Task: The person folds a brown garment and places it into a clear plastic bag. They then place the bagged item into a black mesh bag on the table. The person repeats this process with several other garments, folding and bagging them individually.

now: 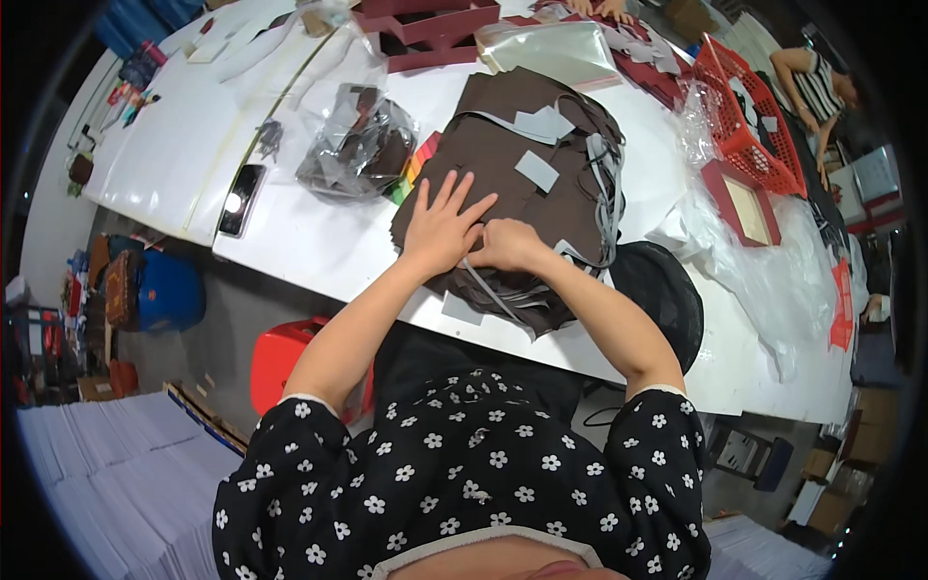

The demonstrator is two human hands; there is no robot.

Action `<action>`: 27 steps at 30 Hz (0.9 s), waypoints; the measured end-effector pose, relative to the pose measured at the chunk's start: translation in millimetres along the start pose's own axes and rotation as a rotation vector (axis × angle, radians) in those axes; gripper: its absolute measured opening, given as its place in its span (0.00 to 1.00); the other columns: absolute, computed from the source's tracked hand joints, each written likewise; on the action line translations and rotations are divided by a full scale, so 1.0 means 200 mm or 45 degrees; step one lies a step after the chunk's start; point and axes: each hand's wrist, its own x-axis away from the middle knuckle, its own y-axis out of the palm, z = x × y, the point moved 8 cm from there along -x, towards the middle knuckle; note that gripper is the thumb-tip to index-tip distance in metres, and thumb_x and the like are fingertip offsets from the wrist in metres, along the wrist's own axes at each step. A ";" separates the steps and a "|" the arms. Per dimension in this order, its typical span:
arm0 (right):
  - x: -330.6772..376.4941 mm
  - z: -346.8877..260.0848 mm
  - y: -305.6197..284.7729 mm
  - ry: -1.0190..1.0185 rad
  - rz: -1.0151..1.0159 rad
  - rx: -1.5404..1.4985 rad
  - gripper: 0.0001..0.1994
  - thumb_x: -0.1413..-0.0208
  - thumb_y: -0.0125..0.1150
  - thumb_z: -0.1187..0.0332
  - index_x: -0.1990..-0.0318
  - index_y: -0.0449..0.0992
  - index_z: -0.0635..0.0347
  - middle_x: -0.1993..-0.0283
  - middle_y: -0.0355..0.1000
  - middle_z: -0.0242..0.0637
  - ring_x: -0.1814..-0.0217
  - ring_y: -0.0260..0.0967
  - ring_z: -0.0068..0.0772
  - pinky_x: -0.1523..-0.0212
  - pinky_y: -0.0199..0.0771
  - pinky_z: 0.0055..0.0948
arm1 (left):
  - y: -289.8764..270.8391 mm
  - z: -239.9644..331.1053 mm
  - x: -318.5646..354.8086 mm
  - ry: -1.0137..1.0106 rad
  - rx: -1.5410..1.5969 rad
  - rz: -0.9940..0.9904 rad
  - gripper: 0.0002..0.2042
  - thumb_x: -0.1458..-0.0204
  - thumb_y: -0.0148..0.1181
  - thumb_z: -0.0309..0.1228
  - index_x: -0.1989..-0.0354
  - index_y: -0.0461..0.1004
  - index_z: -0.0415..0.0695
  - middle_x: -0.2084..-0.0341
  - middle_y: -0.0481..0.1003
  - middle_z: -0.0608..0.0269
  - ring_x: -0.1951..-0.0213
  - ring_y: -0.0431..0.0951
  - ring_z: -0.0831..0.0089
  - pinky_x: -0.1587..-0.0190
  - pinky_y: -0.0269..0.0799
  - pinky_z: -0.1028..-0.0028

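Note:
A thick stack of dark brown fabric pieces [474, 164] lies on the table before me. My left hand [445, 227] presses flat on its near left part, fingers spread. Close beside it, my right hand [507, 244] is closed, its fingertips at a grey ribbon [488, 287] that runs down over the stack's near edge. The fingertips are partly hidden. More grey ribbons [604, 193] hang in loops along the right side. Two pale grey cards [536, 171] rest on top, and another grey card [462, 309] lies at the table edge.
Left of the stack are a clear plastic bag [358, 150] with dark contents and a phone [242, 200]. Maroon boxes [425, 34] stand at the back. To the right are a black round item [662, 295], plastic sheeting [764, 280] and a red basket [749, 121]. Other people's hands show at the far side.

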 end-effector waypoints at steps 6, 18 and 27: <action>0.18 -0.06 0.05 -0.583 0.767 -0.153 0.13 0.55 0.65 0.59 0.75 0.73 0.59 0.80 0.71 0.39 0.75 0.72 0.45 0.71 0.69 0.43 | -0.01 0.02 0.00 0.007 -0.060 0.008 0.26 0.43 0.56 0.40 0.34 0.63 0.67 0.31 0.55 0.58 0.29 0.51 0.56 0.31 0.40 0.43; 0.60 0.15 0.02 -0.197 1.268 -0.229 0.14 0.52 0.69 0.58 0.73 0.74 0.59 0.78 0.68 0.38 0.74 0.68 0.44 0.70 0.66 0.40 | 0.00 0.03 -0.02 0.003 -0.194 0.010 0.25 0.41 0.54 0.42 0.34 0.62 0.67 0.32 0.57 0.59 0.30 0.53 0.55 0.32 0.43 0.42; 0.74 0.42 -0.18 -0.184 1.481 -1.317 0.17 0.48 0.67 0.75 0.50 0.74 0.63 0.58 0.75 0.36 0.57 0.71 0.25 0.53 0.70 0.23 | 0.00 -0.04 -0.06 -0.079 0.192 -0.039 0.26 0.38 0.47 0.49 0.33 0.61 0.56 0.32 0.58 0.59 0.29 0.50 0.59 0.30 0.37 0.49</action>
